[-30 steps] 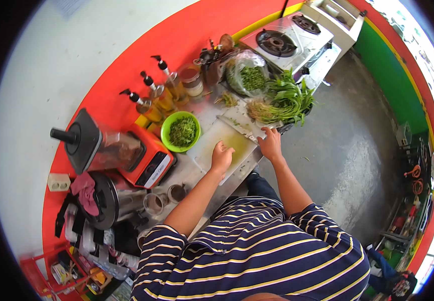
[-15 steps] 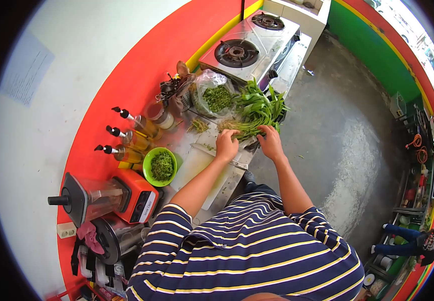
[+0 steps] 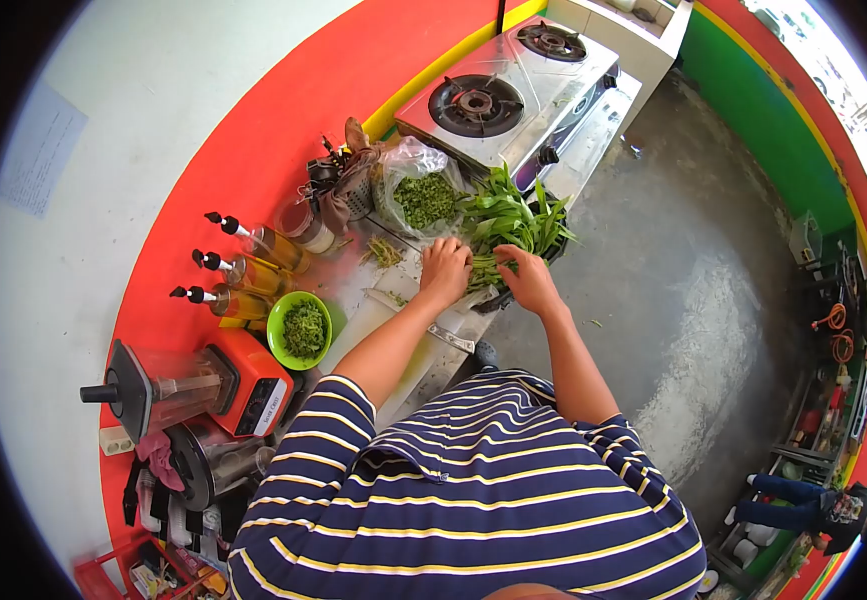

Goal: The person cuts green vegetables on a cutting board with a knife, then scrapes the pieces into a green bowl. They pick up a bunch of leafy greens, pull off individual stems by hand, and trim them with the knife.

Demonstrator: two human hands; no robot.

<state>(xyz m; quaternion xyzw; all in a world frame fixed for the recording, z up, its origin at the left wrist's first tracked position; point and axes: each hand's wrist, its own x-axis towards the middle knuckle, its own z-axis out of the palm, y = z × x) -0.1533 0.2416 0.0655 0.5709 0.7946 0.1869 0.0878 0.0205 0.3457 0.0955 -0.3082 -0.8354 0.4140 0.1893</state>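
Note:
A bunch of long-stemmed leafy greens [image 3: 513, 212] lies at the counter's edge, its leaves toward the stove and its stems toward me. My left hand [image 3: 446, 270] is closed over the root end of the stems, fingers bent. At the other side of the stems, my right hand [image 3: 529, 280] has its fingers curled onto them; their tips are partly hidden. A knife [image 3: 450, 338] rests by my left forearm, handle toward the counter edge. Loose stem trimmings [image 3: 383, 252] lie left of my left hand. Behind them stands a plastic bag of chopped greens [image 3: 426, 200].
A green bowl of chopped herbs [image 3: 303, 330], pump bottles [image 3: 253, 275] and an orange blender [image 3: 243, 385] line the wall side. A gas stove [image 3: 513, 90] stands beyond the greens. Another person [image 3: 803, 505] is far off at the right, near shelves.
My left hand has shifted slightly up and left over the stems, its fingers now covering the root end. My right hand has moved a little left. The camera view has shifted slightly.

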